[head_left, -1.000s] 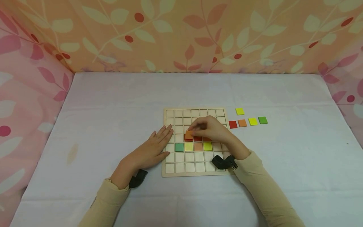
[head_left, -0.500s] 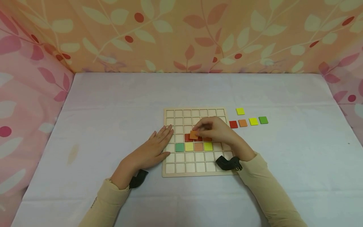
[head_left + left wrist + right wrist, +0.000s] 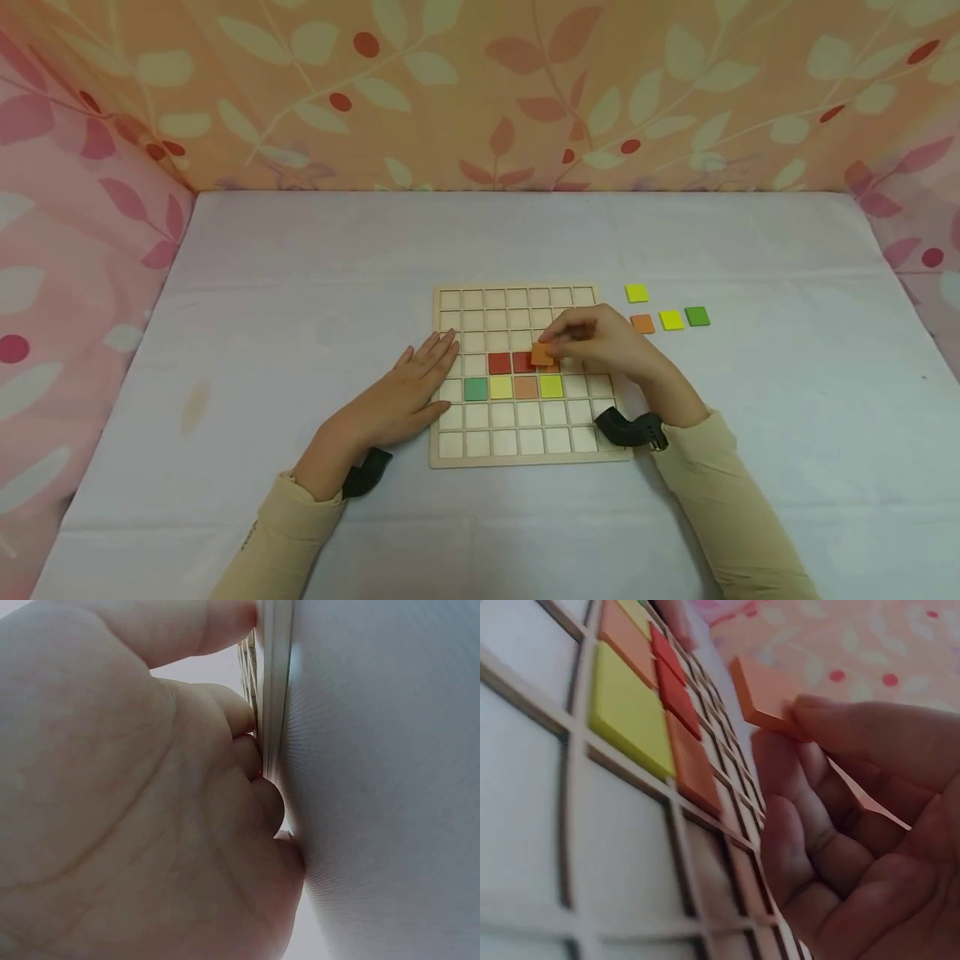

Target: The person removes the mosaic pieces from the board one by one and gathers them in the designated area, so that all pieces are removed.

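My right hand [image 3: 607,343] pinches an orange square tile [image 3: 542,354] between thumb and fingers. In the right wrist view the tile [image 3: 763,697] is tilted and apart from the wooden grid board [image 3: 525,919]. Two red tiles [image 3: 499,363] and an orange tile [image 3: 694,763] lie in one row of the board. The row nearer me holds a green tile [image 3: 476,389], a yellow tile [image 3: 500,387], a paler orange tile [image 3: 526,387] and another yellow tile [image 3: 551,386]. With fingers straight, my left hand [image 3: 397,404] rests at the board's left edge.
Right of the board lie loose tiles: a yellow one [image 3: 637,293], an orange one [image 3: 642,323], another yellow [image 3: 671,320] and a green one [image 3: 697,316]. White cloth [image 3: 300,250] covers the table. Patterned curtains [image 3: 480,92] stand behind and at both sides.
My right hand has moved right over the board, carrying the orange tile from above the left red tile to above the orange one. It now hides the loose red tile. My left hand stays put.
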`<state>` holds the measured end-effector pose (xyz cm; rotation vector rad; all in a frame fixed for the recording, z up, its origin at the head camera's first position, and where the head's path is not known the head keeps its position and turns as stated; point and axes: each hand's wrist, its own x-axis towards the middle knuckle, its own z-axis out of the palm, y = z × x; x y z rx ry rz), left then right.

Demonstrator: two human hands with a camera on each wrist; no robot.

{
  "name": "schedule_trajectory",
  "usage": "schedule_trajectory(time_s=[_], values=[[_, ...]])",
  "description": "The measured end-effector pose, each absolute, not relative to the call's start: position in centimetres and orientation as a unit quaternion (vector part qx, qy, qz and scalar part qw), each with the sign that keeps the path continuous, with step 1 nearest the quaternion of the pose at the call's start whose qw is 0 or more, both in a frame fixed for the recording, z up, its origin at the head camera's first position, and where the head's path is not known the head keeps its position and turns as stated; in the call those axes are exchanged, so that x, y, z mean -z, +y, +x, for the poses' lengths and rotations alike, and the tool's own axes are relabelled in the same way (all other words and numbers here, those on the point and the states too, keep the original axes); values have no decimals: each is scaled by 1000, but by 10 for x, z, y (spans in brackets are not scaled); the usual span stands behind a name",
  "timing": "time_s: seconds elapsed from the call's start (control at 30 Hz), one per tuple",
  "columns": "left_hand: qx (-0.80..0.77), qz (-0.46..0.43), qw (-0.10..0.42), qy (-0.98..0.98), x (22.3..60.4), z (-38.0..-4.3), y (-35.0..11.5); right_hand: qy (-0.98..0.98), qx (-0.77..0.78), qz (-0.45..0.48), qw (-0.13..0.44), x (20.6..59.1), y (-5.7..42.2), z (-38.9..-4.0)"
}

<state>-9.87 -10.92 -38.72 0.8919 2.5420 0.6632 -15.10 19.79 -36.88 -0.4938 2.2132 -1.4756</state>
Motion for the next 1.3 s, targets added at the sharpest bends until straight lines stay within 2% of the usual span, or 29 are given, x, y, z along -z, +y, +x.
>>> schedule_trajectory(time_s=[0.23,1.3], values=[[-231,313,183,903,387,-99,-109,794,528,-186,237,365,217,-154],[-237,316,182,900,386,-100,-108,809,511,-154,246,358,245,-159]])
